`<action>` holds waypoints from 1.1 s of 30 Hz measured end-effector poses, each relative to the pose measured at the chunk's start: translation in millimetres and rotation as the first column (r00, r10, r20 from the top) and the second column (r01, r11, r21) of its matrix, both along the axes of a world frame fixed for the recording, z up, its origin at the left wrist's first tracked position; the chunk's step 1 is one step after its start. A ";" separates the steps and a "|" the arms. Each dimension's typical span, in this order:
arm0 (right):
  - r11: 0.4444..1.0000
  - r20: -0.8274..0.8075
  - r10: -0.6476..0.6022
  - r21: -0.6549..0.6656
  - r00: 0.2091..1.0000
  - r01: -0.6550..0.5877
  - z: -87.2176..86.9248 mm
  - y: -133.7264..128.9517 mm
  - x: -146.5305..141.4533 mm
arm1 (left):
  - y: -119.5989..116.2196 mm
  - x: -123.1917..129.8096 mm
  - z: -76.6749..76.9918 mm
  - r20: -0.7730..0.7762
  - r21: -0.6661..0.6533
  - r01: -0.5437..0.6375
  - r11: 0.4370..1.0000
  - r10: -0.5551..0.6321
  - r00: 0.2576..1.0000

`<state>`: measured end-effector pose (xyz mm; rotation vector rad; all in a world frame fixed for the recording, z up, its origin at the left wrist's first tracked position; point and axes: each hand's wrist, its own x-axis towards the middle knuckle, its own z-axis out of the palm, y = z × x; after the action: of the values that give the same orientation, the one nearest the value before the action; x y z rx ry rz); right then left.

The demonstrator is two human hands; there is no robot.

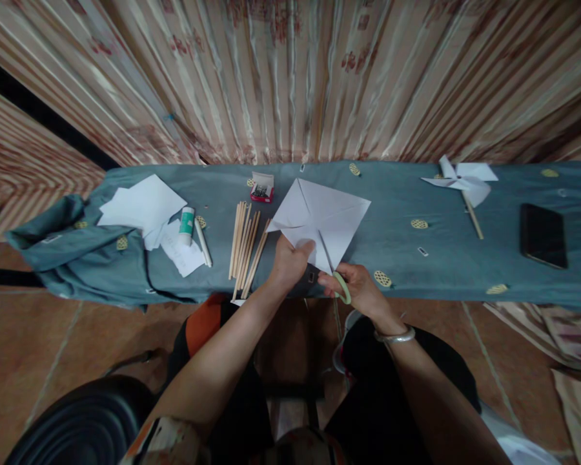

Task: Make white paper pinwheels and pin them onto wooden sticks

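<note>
A white square of paper (336,206) with crease lines is held over the middle of the table's front edge. My left hand (290,261) pinches its near left part, thumb on top. In my right hand (356,287) is a pair of scissors (343,289) with pale green handles, my fingers closed around them. The scissors' blades meet the paper at its near corner, where a cut line runs toward the centre. Other slits show near the paper's left and far corners. Beside my left hand lie several thin wooden sticks (246,248).
On the cloth-covered table (392,245) stands an open small red box (262,188) of metal pins. Leftward are paper sheets (150,200), a glue stick (186,226) and a white pen (202,244). Rightward lie a paper pinwheel (465,184) and a black phone (543,236). A stool (82,426) is lower left.
</note>
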<state>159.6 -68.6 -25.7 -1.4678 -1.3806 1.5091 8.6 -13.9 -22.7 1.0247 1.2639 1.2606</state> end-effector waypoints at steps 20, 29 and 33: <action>1.000 0.004 -0.022 0.001 1.000 0.022 2.8 1.3 -0.7 | -2.3 0.7 4.5 0.028 -0.011 0.032 0.999 -0.032 0.999; 0.999 -0.007 -0.033 -0.018 0.999 0.033 0.2 0.4 -0.3 | -2.5 1.2 4.2 0.037 -0.015 0.039 0.999 -0.039 0.999; 0.999 -0.014 -0.038 -0.024 0.999 0.038 1.2 0.6 -0.5 | -2.4 0.6 4.2 0.033 -0.022 0.023 0.999 -0.022 0.999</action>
<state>159.1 -67.9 -24.5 -1.4861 -1.3233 1.5146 9.2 -16.4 -18.5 0.9959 1.2353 1.2386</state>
